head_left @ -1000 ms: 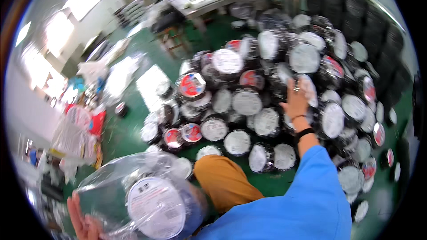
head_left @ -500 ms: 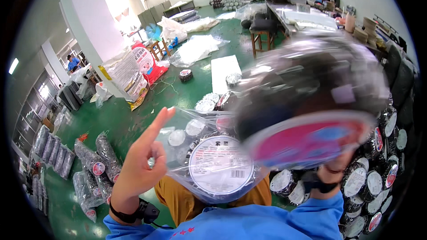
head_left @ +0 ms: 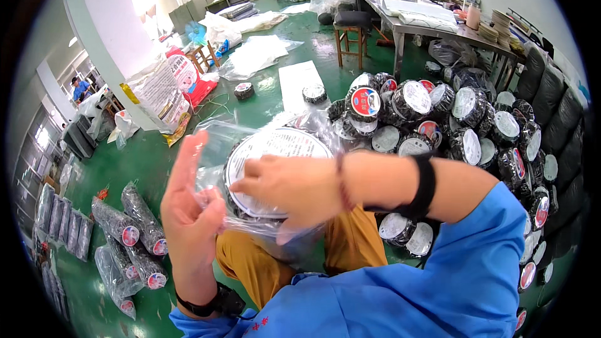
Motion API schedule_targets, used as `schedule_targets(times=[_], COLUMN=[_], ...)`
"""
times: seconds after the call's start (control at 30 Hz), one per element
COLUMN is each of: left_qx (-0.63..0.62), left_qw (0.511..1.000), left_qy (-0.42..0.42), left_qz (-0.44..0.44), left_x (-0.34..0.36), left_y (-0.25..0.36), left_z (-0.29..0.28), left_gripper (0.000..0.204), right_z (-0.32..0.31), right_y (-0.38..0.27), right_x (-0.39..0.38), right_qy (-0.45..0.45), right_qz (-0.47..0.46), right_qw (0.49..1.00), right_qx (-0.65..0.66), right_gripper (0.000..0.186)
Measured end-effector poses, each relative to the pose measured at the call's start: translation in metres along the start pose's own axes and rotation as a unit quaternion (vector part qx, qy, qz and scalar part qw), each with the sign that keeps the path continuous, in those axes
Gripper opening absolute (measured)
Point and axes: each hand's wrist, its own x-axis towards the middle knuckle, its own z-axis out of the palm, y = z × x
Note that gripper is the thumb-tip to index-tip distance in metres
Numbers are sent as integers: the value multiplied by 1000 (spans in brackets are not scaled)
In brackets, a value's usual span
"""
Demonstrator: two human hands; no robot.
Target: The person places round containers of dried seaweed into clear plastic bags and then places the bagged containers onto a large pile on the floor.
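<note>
My left hand [head_left: 193,216] holds the side of a clear plastic bag [head_left: 219,134], index finger raised, thumb bent against the plastic. A large round black pack with a white label [head_left: 282,144] sits in the bag, low before me over my knees [head_left: 350,244]. My right hand [head_left: 285,188] lies across the label, fingers apart and slightly bent, thumb toward the near edge, partly blurred. Whether another pack lies underneath is hidden.
Many round wrapped packs [head_left: 466,144] are heaped at right beside dark bundles [head_left: 535,72]. Long bagged rolls [head_left: 128,231] lie at left by a pillar [head_left: 100,37] and sacks [head_left: 150,100]. Behind are a stool [head_left: 350,22], a metal table [head_left: 413,9] and a distant person [head_left: 80,91].
My right hand went from the heap to the bag: half a second ago it carried a blurred pack high at the right, now it lies low on a pack in the bag. The view turned and steadied.
</note>
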Motion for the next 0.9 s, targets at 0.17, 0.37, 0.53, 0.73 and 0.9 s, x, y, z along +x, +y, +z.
schedule_targets(times=[0.17,0.37,0.53,0.73,0.9], left_qx=[-97,-18,74,191,252], left_qw=[991,996,975,952,932], left_qy=[93,66,194,232,256], left_qz=[21,49,74,63,47], left_x=[-2,5,17,42,51], left_y=[9,2,-14,-35,-44], left_z=[-16,-24,-1,-4,-7], left_gripper=[77,67,72,73,74], right_z=[-41,-30,133,517,510], right_y=[8,37,206,244,276], right_x=[-4,-31,-220,-317,-298], right_qy=[-91,193,601,439,436], right_qz=[115,-58,435,783,817], right_qw=[985,974,632,297,222], right_qx=[-88,108,225,324,306], right_gripper=[79,53,45,112,122])
